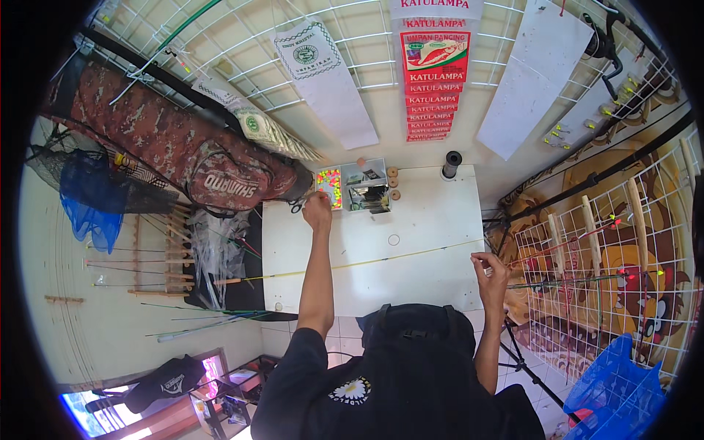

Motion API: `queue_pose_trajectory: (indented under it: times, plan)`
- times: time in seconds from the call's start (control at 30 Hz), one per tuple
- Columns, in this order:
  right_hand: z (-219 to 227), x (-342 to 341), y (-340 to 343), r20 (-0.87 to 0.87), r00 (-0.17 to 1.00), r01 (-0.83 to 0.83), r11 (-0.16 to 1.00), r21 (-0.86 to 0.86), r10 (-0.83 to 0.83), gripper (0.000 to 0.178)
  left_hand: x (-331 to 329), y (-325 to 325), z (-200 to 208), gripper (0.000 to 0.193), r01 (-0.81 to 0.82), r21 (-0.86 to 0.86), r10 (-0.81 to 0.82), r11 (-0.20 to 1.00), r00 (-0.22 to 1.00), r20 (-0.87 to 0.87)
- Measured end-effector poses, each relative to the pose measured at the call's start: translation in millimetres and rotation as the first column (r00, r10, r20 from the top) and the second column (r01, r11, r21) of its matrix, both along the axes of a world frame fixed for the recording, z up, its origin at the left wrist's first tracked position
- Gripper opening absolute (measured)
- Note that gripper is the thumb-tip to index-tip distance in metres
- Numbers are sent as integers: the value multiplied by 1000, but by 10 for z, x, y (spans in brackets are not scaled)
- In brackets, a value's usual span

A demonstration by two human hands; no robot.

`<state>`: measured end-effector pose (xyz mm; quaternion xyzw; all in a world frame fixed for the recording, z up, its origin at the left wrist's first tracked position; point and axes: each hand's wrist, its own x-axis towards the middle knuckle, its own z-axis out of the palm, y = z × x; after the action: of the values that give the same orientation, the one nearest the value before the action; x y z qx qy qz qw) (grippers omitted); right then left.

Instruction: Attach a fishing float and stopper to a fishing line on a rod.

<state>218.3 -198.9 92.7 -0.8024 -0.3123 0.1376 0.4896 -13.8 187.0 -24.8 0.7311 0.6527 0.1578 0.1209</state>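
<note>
My left hand (318, 210) is at the far left of the white table (433, 213), at the edge of a tray compartment full of small bright yellow, pink and orange pieces (334, 182). Its fingers are bunched; whatever is between them is hidden. My right hand (492, 277) hovers by the table's right edge, thumb and fingertips pinched together. Anything in that pinch is too fine to make out. A thin yellow fishing rod (352, 265) lies across the table, its wooden handle (229, 281) past the left edge and its tip close to my right fingertips.
A grey divided tray (365, 172) with packets stands at the back, beside small round cork-coloured pieces (393, 183) and a dark cylinder (452, 163). Scissors (296, 207) lie near my left hand. A camouflage rod bag (183, 147) leans at left; a wire rack (572, 249) holds rods at right.
</note>
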Motion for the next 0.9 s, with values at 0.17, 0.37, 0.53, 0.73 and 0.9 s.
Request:
queue_pose_trajectory:
  times: [0.17,0.37,0.53,0.73,0.9]
  plan:
    - [91,-76,48,26,1000,-10,1000,21,10,10,205,-591,194,17,89,-29,-43,996,713,699]
    - [174,-189,175,43,998,-61,986,158,54,11,618,-1811,791,21,480,-344,224,807,290,930]
    - [148,-261,187,48,998,-59,985,160,52,11,823,-2356,851,22,653,-414,316,634,269,910]
    - [83,-347,101,11,999,-50,985,167,49,10,893,-2607,862,20,755,-431,340,493,289,895]
    - [121,-349,80,-73,997,8,978,207,7,11,965,-2691,865,24,762,-459,380,456,300,875]
